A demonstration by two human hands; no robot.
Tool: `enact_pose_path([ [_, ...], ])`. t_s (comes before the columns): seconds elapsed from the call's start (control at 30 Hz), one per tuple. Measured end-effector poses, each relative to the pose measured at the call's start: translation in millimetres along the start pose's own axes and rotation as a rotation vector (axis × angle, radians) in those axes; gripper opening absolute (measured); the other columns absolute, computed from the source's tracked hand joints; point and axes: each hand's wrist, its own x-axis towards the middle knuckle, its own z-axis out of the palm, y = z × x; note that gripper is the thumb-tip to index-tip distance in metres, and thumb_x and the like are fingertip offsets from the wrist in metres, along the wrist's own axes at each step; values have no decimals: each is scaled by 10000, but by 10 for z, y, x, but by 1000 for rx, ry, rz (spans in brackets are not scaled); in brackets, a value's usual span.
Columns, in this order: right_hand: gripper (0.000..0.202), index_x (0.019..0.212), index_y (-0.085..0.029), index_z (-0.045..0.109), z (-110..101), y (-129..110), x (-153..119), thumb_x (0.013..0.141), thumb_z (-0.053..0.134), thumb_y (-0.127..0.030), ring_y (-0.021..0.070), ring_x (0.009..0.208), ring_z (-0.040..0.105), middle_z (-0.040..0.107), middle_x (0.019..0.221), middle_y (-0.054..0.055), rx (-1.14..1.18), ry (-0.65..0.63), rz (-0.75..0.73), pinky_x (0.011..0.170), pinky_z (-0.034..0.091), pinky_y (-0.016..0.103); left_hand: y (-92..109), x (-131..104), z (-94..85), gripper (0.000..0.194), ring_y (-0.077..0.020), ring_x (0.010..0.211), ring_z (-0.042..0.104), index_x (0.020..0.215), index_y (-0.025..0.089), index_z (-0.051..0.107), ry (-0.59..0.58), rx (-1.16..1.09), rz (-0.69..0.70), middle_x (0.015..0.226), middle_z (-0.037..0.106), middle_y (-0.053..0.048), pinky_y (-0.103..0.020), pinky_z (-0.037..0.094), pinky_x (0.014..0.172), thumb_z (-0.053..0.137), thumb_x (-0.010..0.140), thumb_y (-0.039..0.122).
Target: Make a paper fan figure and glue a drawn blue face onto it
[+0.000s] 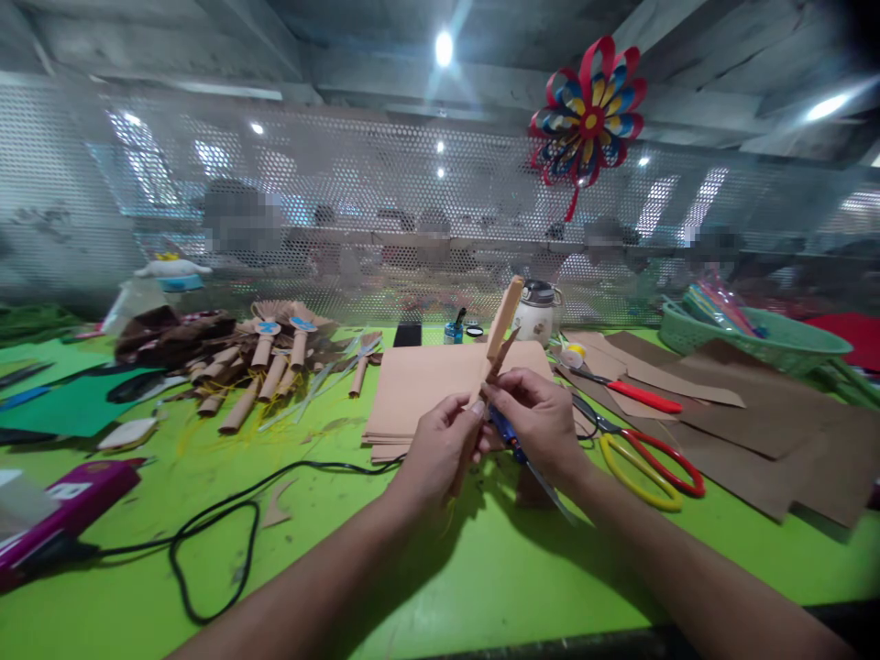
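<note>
A: How do the hands sit?
B: The left forearm comes in from the lower left and the right one from the lower right. They meet over the green table [412, 605], near the middle of the view. The left hand [436, 440] has its fingers curled and its thumb on the near side. The right hand [540, 417] is bent inward, its fingertips just beside the left thumb.

A: And the grip?
B: The left is clamped on the paper piece [505, 316] around its middle. The right pinches at the low end of a dark strip [501, 356], against the piece.

A: Which way does the piece point?
B: Its long axis runs steeply from lower left to upper right. The flat, pale top sticks up above both hands, leaning right; the narrow lower part slants down past the left fingers. The strip juts up and right from the pinch.

A: Where is it, exactly?
B: In both hands, held up in front of the brown stack [426, 376]. The top overlaps the white jug [537, 312] in the view.

A: What else is close?
B: A blue tool [505, 426], partly hidden by the right hand; I can't tell whether they touch. Scissors [609, 423] with red and yellow handles lie to the right, brown sheets [742, 458] beyond them. Finished-looking rolls [275, 378] are heaped at the left.
</note>
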Motion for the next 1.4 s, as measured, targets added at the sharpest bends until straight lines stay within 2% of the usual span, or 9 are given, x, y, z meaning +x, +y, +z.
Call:
enact_pose_path([
  [0.37,128,712,-156,651,-5,25,-6,790,680,-252,96,541,482,561,614,-26,-47,-11,-78,516,398,223,-59,31,-62,259,-99,572,510,918,144,573,4,67,12,670,546,-5,-177,365,490,619,831,384],
  [0.6,99,747,-154,696,-10,2,-23,782,693,-246,108,568,534,596,656,-8,-34,-12,-90,533,429,230,-64,23,-77,272,-96,577,500,997,138,575,-1,63,-11,689,544,-8,-173,368,492,621,830,347],
  [0.87,144,739,-164,681,-13,69,-55,800,686,-295,121,554,560,615,671,3,-16,-6,-52,523,449,245,-66,38,-78,282,-99,573,496,997,143,584,4,31,-18,690,555,-9,-175,372,486,642,810,346],
  [1.13,123,710,-162,678,4,69,-62,791,686,-254,110,570,529,580,650,-13,-31,10,-80,538,431,235,-20,19,-64,213,-101,584,525,877,155,580,5,-15,-21,678,557,-3,-176,382,497,651,793,337],
  [1.4,111,716,-171,684,-5,66,-59,794,680,-250,121,583,540,592,656,-6,-61,3,-93,560,445,242,-20,21,-60,242,-90,554,512,876,150,590,16,8,-17,667,570,-4,-172,373,481,673,780,356],
])
